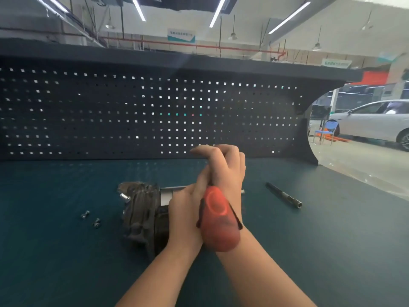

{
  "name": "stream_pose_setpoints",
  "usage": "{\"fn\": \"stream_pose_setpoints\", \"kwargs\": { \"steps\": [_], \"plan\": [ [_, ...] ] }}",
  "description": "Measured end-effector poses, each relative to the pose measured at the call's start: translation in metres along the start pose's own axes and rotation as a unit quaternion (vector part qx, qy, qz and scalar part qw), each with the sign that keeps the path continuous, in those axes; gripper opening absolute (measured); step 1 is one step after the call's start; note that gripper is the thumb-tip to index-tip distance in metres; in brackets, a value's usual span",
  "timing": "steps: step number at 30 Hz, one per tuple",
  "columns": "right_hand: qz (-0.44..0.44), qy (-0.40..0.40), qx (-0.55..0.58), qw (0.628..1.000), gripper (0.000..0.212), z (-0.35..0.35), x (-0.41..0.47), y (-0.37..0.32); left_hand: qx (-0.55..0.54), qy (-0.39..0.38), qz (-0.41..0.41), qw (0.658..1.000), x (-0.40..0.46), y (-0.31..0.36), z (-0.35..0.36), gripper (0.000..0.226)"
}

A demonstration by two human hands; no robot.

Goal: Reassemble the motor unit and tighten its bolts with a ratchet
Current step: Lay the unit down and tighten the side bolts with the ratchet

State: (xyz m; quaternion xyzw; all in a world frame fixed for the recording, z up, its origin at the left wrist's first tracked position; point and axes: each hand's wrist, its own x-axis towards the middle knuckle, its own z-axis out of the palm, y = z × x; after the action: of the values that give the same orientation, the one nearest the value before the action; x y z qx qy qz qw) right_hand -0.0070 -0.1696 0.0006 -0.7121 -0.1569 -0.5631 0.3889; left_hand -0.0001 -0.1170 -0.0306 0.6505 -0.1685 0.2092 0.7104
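Counter (55, 251) is dark teal, plain. Pegboard (99, 111) behind it is black with a regular grid of small square holes, light showing through as white dots, a few green and one red. Motor unit (141, 213) is dark grey-brown, ribbed, grimy. Ratchet handle (218, 220) is red-orange with a lighter oval ring and black side trim. Loose bolts (90, 218) are silver. Extension bar (284, 194) is dark metal. Car (374, 122) is white; chair (327, 129) is blue.

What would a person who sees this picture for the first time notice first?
Most likely the thick red tool handle at the centre, gripped by the right hand with the left hand against it. Just to the left, the dark motor unit lies on the blue-green bench, with two loose bolts beside it. A dark metal bar lies to the right.
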Motion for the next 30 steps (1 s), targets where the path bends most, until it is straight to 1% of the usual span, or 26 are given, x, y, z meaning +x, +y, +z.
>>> {"fn": "stream_pose_setpoints", "kwargs": {
  "steps": [2,3,4,6,7,8,9,10,12,13,14,15,16,17,18,19,20,21,23,24,25,26,27,28,30],
  "plan": [
    [-0.015,0.000,-0.037,0.999,0.037,-0.001,-0.002,0.006,0.019,-0.011,-0.012,1.000,0.001,-0.001,0.000,0.042],
    [-0.003,0.011,-0.021,1.000,0.036,-0.005,-0.002,0.011,0.019,-0.020,-0.022,0.999,0.003,-0.002,0.000,0.043],
    [0.025,0.023,0.022,0.999,0.034,-0.011,-0.001,0.018,0.018,-0.034,-0.025,0.999,0.006,-0.002,0.000,0.039],
    [0.133,0.042,0.125,0.982,0.025,-0.024,0.004,0.034,0.036,-0.060,-0.007,0.997,0.010,-0.003,-0.002,0.026],
    [0.201,0.049,0.172,0.963,0.025,-0.029,0.007,0.041,0.051,-0.062,-0.001,0.997,0.012,-0.004,-0.002,0.023],
    [0.256,0.057,0.204,0.943,0.029,-0.032,0.009,0.045,0.059,-0.064,0.005,0.996,0.010,-0.004,-0.002,0.021],
    [0.275,0.069,0.215,0.934,0.033,-0.032,0.010,0.047,0.061,-0.059,0.006,0.996,0.010,-0.004,-0.001,0.019],
    [0.252,0.082,0.202,0.943,0.037,-0.029,0.009,0.044,0.063,-0.060,0.002,0.996,0.009,-0.005,-0.001,0.019],
    [0.160,0.100,0.158,0.969,0.053,-0.018,0.009,0.036,0.046,-0.052,-0.020,0.997,0.008,-0.005,0.000,0.021],
    [0.125,0.089,0.138,0.978,0.060,-0.011,0.011,0.030,0.025,-0.048,-0.031,0.998,0.007,-0.005,-0.001,0.020],
    [0.094,0.072,0.107,0.987,0.063,-0.004,0.013,0.025,0.024,-0.042,-0.030,0.998,0.007,-0.006,-0.001,0.016],
    [0.053,0.059,0.069,0.994,0.060,0.002,0.013,0.021,0.042,-0.038,-0.017,0.998,0.006,-0.005,-0.001,0.016],
    [0.008,0.052,0.031,0.998,0.056,0.004,0.011,0.017,0.059,-0.039,-0.010,0.997,0.006,-0.004,-0.002,0.021],
    [-0.031,0.046,0.002,0.998,0.054,0.003,0.007,0.017,0.056,-0.039,-0.015,0.998,0.005,-0.003,-0.002,0.030],
    [-0.051,0.036,-0.010,0.998,0.052,0.000,0.005,0.021,0.040,-0.043,-0.031,0.998,0.006,-0.001,-0.003,0.034],
    [-0.049,0.023,-0.007,0.999,0.049,-0.005,0.004,0.028,0.027,-0.050,-0.045,0.997,0.007,0.000,-0.003,0.032],
    [-0.020,0.013,0.018,1.000,0.043,-0.012,0.004,0.035,0.018,-0.061,-0.052,0.997,0.008,0.001,-0.003,0.027],
    [0.035,0.009,0.061,0.997,0.035,-0.019,0.007,0.041,0.018,-0.071,-0.048,0.996,0.009,0.002,-0.004,0.021],
    [0.170,0.018,0.157,0.973,0.027,-0.029,0.012,0.051,0.031,-0.076,-0.033,0.996,0.010,0.001,-0.005,0.012],
    [0.221,0.032,0.189,0.956,0.028,-0.031,0.016,0.053,0.046,-0.074,-0.026,0.996,0.010,0.000,-0.005,0.011],
    [0.243,0.051,0.201,0.948,0.032,-0.031,0.016,0.051,0.060,-0.071,-0.020,0.995,0.009,-0.001,-0.005,0.012],
    [0.225,0.073,0.194,0.952,0.040,-0.028,0.017,0.046,0.067,-0.067,-0.022,0.995,0.008,-0.002,-0.005,0.012],
    [0.184,0.086,0.177,0.963,0.049,-0.024,0.016,0.039,0.057,-0.065,-0.031,0.996,0.008,-0.001,-0.003,0.012],
    [0.135,0.081,0.151,0.976,0.055,-0.019,0.014,0.032,0.036,-0.061,-0.044,0.997,0.007,0.000,-0.002,0.014],
    [0.050,0.032,0.074,0.995,0.059,-0.005,0.010,0.016,0.020,-0.037,-0.053,0.998,0.008,0.001,-0.003,0.031]
  ]
}}
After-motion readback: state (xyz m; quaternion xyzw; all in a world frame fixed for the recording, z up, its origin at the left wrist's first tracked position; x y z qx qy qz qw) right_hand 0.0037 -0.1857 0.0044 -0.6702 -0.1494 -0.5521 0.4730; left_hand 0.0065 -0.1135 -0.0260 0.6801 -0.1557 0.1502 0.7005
